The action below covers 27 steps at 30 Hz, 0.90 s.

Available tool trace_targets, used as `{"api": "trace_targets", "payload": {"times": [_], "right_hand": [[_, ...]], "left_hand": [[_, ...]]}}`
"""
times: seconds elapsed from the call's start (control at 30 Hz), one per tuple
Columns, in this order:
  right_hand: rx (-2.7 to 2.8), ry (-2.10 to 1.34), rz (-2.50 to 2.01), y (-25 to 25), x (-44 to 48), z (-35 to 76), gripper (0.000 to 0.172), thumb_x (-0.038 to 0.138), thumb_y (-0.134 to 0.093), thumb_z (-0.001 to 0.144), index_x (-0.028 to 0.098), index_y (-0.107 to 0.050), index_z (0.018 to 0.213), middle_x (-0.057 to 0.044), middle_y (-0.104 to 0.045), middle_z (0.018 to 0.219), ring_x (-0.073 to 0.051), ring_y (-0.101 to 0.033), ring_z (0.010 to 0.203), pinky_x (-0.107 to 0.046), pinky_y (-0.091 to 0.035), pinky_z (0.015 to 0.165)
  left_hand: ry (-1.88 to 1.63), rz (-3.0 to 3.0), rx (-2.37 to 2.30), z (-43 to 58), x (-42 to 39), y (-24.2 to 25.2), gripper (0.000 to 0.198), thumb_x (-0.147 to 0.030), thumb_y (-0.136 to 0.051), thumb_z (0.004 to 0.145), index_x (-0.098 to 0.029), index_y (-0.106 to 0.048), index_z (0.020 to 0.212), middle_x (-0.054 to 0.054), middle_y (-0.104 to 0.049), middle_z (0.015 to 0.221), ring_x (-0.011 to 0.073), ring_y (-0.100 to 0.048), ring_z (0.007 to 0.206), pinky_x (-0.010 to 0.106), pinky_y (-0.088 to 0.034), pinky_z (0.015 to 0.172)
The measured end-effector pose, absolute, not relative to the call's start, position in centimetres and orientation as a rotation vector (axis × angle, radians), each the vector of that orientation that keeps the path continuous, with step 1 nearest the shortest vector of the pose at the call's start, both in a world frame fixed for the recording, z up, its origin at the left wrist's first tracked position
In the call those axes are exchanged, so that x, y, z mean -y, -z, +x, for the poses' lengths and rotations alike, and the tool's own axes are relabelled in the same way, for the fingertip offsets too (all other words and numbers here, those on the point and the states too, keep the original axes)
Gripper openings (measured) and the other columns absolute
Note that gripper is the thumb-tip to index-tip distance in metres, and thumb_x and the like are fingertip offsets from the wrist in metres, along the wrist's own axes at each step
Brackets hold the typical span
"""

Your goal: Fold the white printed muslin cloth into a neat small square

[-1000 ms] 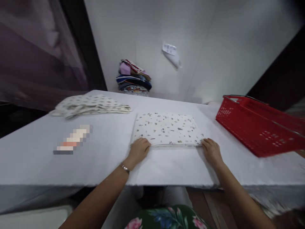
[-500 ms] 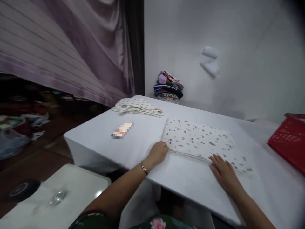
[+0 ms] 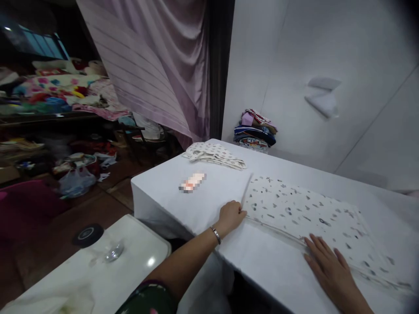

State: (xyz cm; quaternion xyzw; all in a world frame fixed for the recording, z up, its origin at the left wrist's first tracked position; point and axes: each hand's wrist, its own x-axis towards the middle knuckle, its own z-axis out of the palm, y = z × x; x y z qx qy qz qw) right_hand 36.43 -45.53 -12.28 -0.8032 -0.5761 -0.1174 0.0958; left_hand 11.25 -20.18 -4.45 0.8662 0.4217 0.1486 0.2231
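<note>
A folded white cloth (image 3: 294, 218) printed with small grey figures lies flat on the white-covered table (image 3: 222, 192). My left hand (image 3: 231, 216) wears a silver bracelet and is closed at the cloth's near left corner, its fingertips curled over the edge. Farther right, my right hand (image 3: 330, 266) rests flat with fingers stretched out over the near edge of the same cloth. A second printed cloth (image 3: 214, 155), crumpled, sits toward the far left corner of the table. Between it and my left hand lies a small blurred-out item (image 3: 193, 182).
Folded clothes (image 3: 255, 131) are stacked beyond the table's far edge by the white wall. A lower white table (image 3: 137, 244) at the left carries a glass object (image 3: 114, 250). A pink curtain (image 3: 183, 65) hangs behind; a plastic bag (image 3: 77, 181) is on the floor.
The view has swung left, so the cloths and table appear shifted right and more of the cluttered room shows. Both hands keep about the same places on the cloth.
</note>
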Motion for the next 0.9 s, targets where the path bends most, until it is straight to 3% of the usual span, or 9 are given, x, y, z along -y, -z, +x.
{"api": "trace_targets", "payload": {"times": [0.13,0.23,0.37,0.5,0.67,0.8,0.9], "right_hand": [[1.702,0.380,-2.359,12.4,45.7,36.5,0.057,0.054,-0.027,0.090,0.025,-0.045,0.136,-0.005,-0.039,0.143,-0.026,-0.029,0.135,-0.052,-0.024,0.107],[1.708,0.397,-2.344,12.6,45.6,36.6,0.058,0.055,-0.028,0.089,0.026,-0.044,0.137,-0.004,-0.040,0.142,-0.027,-0.031,0.134,-0.053,-0.025,0.107],[1.708,0.416,-2.343,13.0,45.6,37.0,0.057,0.054,-0.027,0.090,0.026,-0.044,0.137,-0.004,-0.039,0.143,-0.027,-0.030,0.134,-0.053,-0.024,0.107],[1.734,0.369,-2.379,13.2,45.6,37.5,0.058,0.055,-0.028,0.089,0.026,-0.044,0.137,-0.003,-0.038,0.144,-0.027,-0.031,0.134,-0.054,-0.026,0.106],[1.708,0.367,-2.384,12.4,45.7,36.7,0.057,0.052,-0.025,0.091,0.025,-0.041,0.138,-0.004,-0.036,0.145,-0.026,-0.028,0.135,-0.052,-0.023,0.107],[1.689,0.362,-2.379,11.7,45.5,35.9,0.057,0.053,-0.024,0.091,0.024,-0.044,0.136,-0.005,-0.039,0.143,-0.026,-0.030,0.134,-0.052,-0.023,0.107],[1.675,0.377,-2.373,11.7,45.5,35.8,0.057,0.053,-0.024,0.090,0.024,-0.045,0.134,-0.005,-0.040,0.143,-0.026,-0.031,0.134,-0.051,-0.023,0.107]], "left_hand": [[-0.392,2.262,-1.206,11.7,20.4,3.9,0.013,-0.031,-0.053,0.078,-0.020,-0.058,0.076,0.004,-0.064,0.084,0.0192,-0.059,0.084,0.030,-0.042,0.074],[-0.417,2.132,-1.214,12.3,20.3,3.9,0.019,-0.039,-0.053,0.079,-0.020,-0.056,0.075,0.004,-0.064,0.081,0.0194,-0.059,0.081,0.029,-0.043,0.071],[-0.421,1.724,-1.154,13.6,19.6,4.1,0.028,-0.045,-0.050,0.082,-0.018,-0.054,0.076,0.002,-0.061,0.064,0.0161,-0.060,0.063,0.025,-0.043,0.057],[-0.383,1.535,-1.114,13.9,19.1,4.4,0.025,-0.033,-0.039,0.088,-0.014,-0.054,0.081,0.000,-0.056,0.054,0.0121,-0.056,0.049,0.021,-0.040,0.047],[-0.353,1.467,-1.066,13.3,19.0,4.6,0.011,-0.021,-0.048,0.083,-0.013,-0.056,0.086,-0.004,-0.052,0.051,0.0087,-0.050,0.043,0.019,-0.036,0.042],[-0.338,1.509,-1.014,13.2,18.9,4.5,0.019,-0.031,-0.057,0.080,-0.014,-0.056,0.073,-0.004,-0.050,0.051,0.0067,-0.044,0.038,0.019,-0.031,0.039],[-0.360,1.533,-0.998,13.6,18.8,4.4,0.029,-0.037,-0.050,0.085,-0.015,-0.055,0.067,-0.005,-0.048,0.049,0.0061,-0.040,0.035,0.020,-0.028,0.038]]}}
